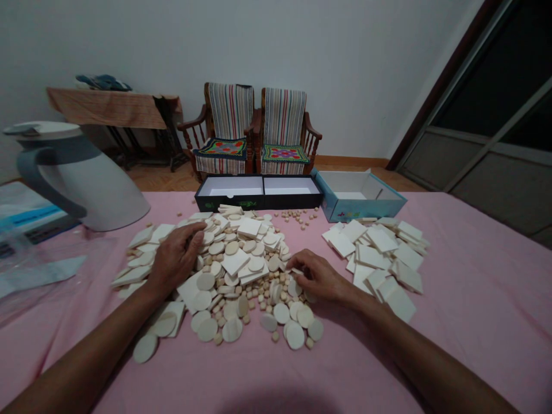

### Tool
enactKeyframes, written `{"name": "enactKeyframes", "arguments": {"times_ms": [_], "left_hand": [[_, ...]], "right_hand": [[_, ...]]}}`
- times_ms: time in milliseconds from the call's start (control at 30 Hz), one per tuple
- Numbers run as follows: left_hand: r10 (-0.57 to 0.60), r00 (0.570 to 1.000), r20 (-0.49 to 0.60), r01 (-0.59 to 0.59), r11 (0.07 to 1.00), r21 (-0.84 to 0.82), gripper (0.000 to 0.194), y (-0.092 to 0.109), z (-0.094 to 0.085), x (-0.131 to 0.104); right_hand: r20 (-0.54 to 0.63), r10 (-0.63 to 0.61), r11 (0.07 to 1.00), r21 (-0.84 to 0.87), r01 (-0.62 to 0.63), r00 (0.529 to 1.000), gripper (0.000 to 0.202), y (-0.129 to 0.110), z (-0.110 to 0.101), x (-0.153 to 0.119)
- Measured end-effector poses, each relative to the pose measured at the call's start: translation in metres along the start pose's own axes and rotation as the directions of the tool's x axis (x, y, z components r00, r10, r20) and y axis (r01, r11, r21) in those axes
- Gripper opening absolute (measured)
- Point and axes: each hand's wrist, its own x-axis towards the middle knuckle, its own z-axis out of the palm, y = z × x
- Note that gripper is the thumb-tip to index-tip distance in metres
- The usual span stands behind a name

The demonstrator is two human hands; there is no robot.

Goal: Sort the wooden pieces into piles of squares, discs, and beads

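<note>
A mixed heap of pale wooden discs [206, 281], square wooden tiles [236, 261] and small wooden cubes [261, 291] spreads over the middle of the pink cloth. My left hand [177, 256] lies on the heap's left side, fingers stretched forward, gripping nothing that shows. At the heap's right edge, my right hand [317, 275] has its fingers bent in a pinch. A thin pale wooden piece [296, 271] shows edge-on at its fingertips; its outline is partly hidden. Several discs lie just below this hand. Off to the right is a separate pile of square tiles [373, 257].
Behind the heap stand a black two-compartment box [228, 203] and a light-blue open box [366, 208]. Loose cubes [297, 215] are scattered before them. A white-and-grey jug [99, 184] and clear plastic [43, 276] occupy the left. Two wooden chairs [230, 109] stand beyond the table.
</note>
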Motion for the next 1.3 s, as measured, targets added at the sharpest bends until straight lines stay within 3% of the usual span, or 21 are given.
{"name": "enactKeyframes", "arguments": {"times_ms": [200,367,433,567,633,767,933,1300], "left_hand": [[0.002,1.000,-0.015,-0.002,1.000,-0.005,0.047,0.000,0.001,0.000],[0.004,1.000,-0.022,-0.004,1.000,-0.013,0.046,0.000,0.002,-0.001],[0.010,1.000,-0.020,-0.010,1.000,-0.019,0.046,-0.001,0.002,-0.002],[0.011,1.000,-0.026,-0.012,1.000,-0.018,0.046,-0.002,0.002,-0.002],[0.010,1.000,-0.027,-0.011,1.000,-0.019,0.047,-0.002,0.003,-0.002],[0.026,0.999,-0.034,-0.027,0.999,-0.017,0.046,-0.001,0.003,-0.002],[0.026,0.999,-0.032,-0.027,0.999,-0.024,0.046,0.000,0.001,-0.002],[0.017,0.999,-0.031,-0.019,0.999,-0.036,0.047,0.001,0.002,-0.002]], "right_hand": [[0.017,-0.063,0.991,0.118,0.061,0.998,0.035,-0.016,0.003,-0.002],[-0.103,0.008,0.996,0.089,0.002,0.995,0.023,-0.013,-0.022,-0.001],[-0.044,0.023,1.000,-0.003,-0.023,0.999,0.042,-0.009,-0.032,-0.010],[0.256,0.101,0.987,-0.145,-0.065,0.962,0.109,-0.007,-0.034,-0.043],[0.309,0.124,0.983,-0.165,-0.075,0.943,0.119,-0.007,-0.025,-0.058],[0.278,0.038,0.989,-0.149,0.004,0.960,0.113,-0.008,-0.001,-0.070],[0.198,-0.062,0.986,-0.139,0.090,0.978,0.105,-0.024,0.028,-0.060],[-0.003,-0.052,0.993,-0.104,0.051,0.999,0.096,-0.056,0.082,-0.049]]}}
